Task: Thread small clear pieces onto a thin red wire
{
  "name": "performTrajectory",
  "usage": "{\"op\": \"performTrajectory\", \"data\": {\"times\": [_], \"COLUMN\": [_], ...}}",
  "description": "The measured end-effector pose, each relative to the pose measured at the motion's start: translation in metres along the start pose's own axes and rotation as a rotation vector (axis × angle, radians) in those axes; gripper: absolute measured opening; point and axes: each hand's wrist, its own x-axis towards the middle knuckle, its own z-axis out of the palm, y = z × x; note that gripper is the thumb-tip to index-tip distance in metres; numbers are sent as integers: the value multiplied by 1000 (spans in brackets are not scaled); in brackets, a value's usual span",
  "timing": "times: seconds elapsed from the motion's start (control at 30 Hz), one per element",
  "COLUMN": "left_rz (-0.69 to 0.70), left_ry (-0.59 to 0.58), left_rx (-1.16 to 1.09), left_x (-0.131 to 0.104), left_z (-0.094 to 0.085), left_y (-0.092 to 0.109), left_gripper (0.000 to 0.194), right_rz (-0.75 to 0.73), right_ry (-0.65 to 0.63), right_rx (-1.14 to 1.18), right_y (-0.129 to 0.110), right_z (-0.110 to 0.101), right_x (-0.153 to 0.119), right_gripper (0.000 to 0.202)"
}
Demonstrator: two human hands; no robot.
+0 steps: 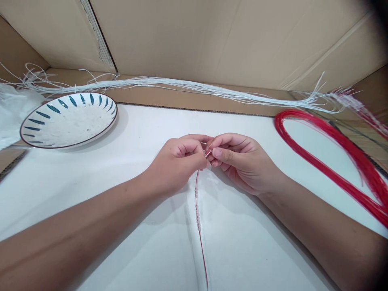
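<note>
Together, my left hand (184, 161) and right hand (238, 159) pinch the red cord (203, 258), clear beads (198, 221) already threaded, lower stretch still bare.

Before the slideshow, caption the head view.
Left hand and right hand hold a beaded red cord, a leaf-patterned plate at left, looped red strands at right.

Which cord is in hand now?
The thin beaded strand held by left hand and right hand; the looped red bundle lies at right, the white bundle along the back.
</note>
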Motion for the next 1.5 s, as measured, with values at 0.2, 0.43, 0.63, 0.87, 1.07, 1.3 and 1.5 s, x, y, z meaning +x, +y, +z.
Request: {"op": "performTrajectory", "data": {"times": [0.2, 0.43, 0.63, 0.87, 1.07, 1.3, 1.5], "left_rz": [-7, -8, -15, -40, -30, -7, 56], "left_ry": [4, 0, 5, 5, -15, 8, 58], "left_rx": [14, 20, 12, 15, 9, 57, 171], "left_x": [0, 1, 2, 1, 0, -2, -3], "left_z": [1, 0, 0, 1, 2, 2, 3], "left_y": [1, 1, 2, 1, 2, 3, 4], "left_gripper": [18, 18, 18, 18, 20, 23, 20], "right_rz": [0, 1, -8, -31, -104, -129, -149], "right_ry": [16, 19, -13, -12, -36, -84, -44], "right_rx": [-13, -13, 8, -39, -112, -116, -79], "right_y": [0, 0, -1, -1, 2, 3, 3], "right_z": [1, 1, 2, 2, -1, -5, -4], "right_x": [0, 1, 0, 0, 1, 3, 4], "right_gripper": [12, 13, 9, 10, 4, 4, 6]}}
